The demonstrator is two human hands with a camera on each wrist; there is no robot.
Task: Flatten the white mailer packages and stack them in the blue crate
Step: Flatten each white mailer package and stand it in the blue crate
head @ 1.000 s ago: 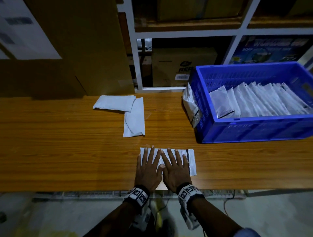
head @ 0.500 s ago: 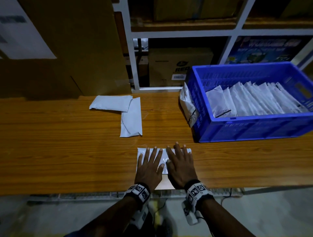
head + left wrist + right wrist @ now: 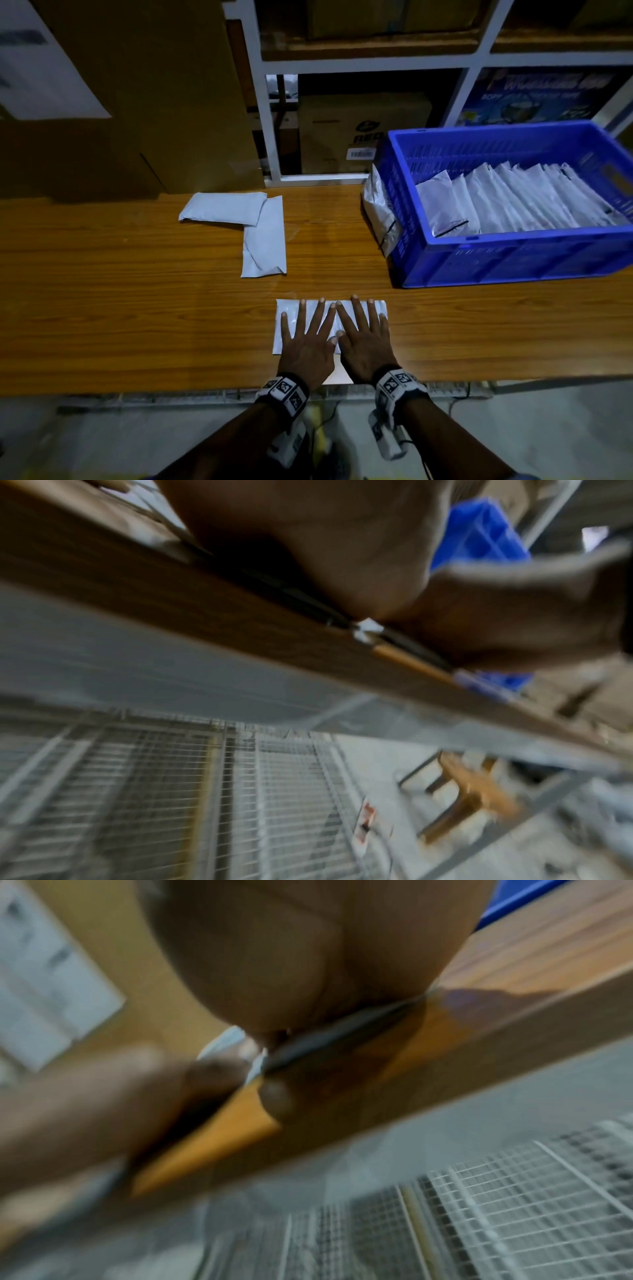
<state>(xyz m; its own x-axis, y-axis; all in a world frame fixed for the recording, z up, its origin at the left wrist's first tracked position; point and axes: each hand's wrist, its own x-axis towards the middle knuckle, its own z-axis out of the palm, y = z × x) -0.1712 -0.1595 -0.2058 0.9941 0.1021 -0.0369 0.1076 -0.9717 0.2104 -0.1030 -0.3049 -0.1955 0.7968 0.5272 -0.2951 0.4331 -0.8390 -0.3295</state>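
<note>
Hands: left hand (image 3: pixel 306 343), right hand (image 3: pixel 365 337) flat, fingers spread, pressing mailer (image 3: pixel 291 310).

Head view looks forward and steeply down from above the table (image 3: pixel 137 308), with the blue crate (image 3: pixel 496 260) toward two o'clock and both hands at six o'clock, moderately near. The left wrist view sits very close under the left hand (image 3: pixel 325 547), below the table's near edge (image 3: pixel 205 631), facing up and forward, blurred; the crate (image 3: pixel 479 534) shows toward one o'clock. The right wrist view looks likewise past the right hand (image 3: pixel 291 961). All three share the table edge, the crate and a hand
</note>
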